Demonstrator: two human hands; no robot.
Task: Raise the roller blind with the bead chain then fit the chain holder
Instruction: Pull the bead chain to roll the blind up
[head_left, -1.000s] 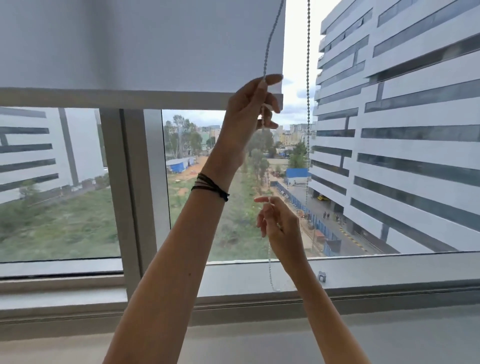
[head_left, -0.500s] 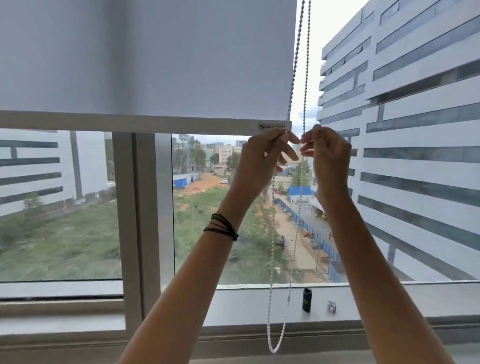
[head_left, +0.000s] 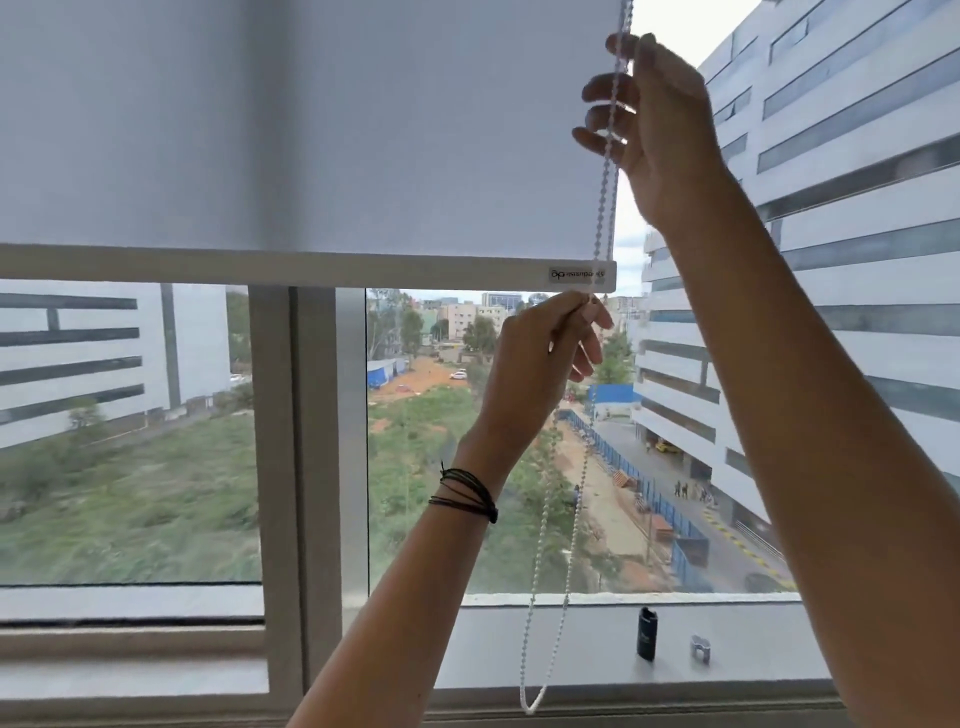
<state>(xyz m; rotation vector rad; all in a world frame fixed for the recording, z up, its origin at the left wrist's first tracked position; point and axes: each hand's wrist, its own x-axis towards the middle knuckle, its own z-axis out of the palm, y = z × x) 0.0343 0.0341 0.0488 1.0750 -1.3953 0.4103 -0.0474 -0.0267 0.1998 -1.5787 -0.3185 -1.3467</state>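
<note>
A white roller blind (head_left: 311, 130) covers the upper part of the window, its bottom bar (head_left: 311, 265) level across the glass. The white bead chain (head_left: 602, 208) hangs in a loop at the blind's right edge, down to the sill. My right hand (head_left: 654, 119) is raised high beside the blind, fingers closed around the chain. Just under the bottom bar, my left hand (head_left: 545, 369) pinches the chain, a dark cord bracelet on its wrist. A small clear chain holder (head_left: 700, 648) lies on the sill at the right.
A small black cylinder-like object (head_left: 647, 634) stands on the grey window sill (head_left: 519, 644) next to the holder. A white window frame post (head_left: 306, 467) splits the glass. Buildings and green ground show outside.
My right hand has climbed from beside the left hand to high up on the chain. My left hand stays pinched just under the bottom bar.
</note>
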